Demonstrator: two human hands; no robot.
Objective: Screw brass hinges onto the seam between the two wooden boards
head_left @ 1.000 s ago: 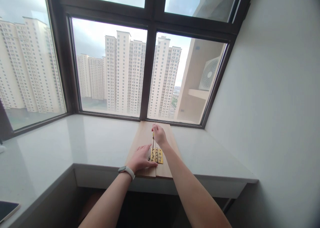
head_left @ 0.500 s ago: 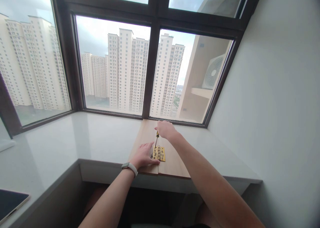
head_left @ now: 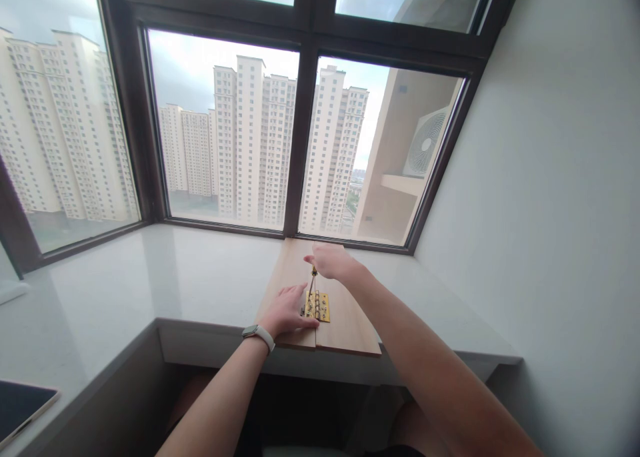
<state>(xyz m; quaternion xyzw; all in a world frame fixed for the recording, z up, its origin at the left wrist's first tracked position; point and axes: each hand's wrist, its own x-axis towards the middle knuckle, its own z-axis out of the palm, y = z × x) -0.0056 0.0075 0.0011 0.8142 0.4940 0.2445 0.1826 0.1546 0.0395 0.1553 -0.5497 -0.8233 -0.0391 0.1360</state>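
Note:
Two light wooden boards (head_left: 345, 337) lie side by side on the white sill, with a gold hinge (head_left: 324, 307) across their seam. Several screws show on the hinge. My right hand (head_left: 331, 261) is closed around the handle of a screwdriver (head_left: 313, 278), whose shaft slants down to the hinge's left leaf. Its tip is too small to make out. My left hand (head_left: 290, 311) rests on the left board with thumb and fingers spread around the hinge's left side. Small dark pieces, perhaps screws, show beside its palm.
The white sill (head_left: 200, 270) runs along dark-framed windows (head_left: 293, 143), its front edge close to my forearms. A dark flat device (head_left: 25, 407) lies at the far left. A white wall (head_left: 540, 177) rises at the right.
My right wrist and forearm have shifted slightly to the right and turned, with the hand still around the screwdriver. My left hand stays in place on the board.

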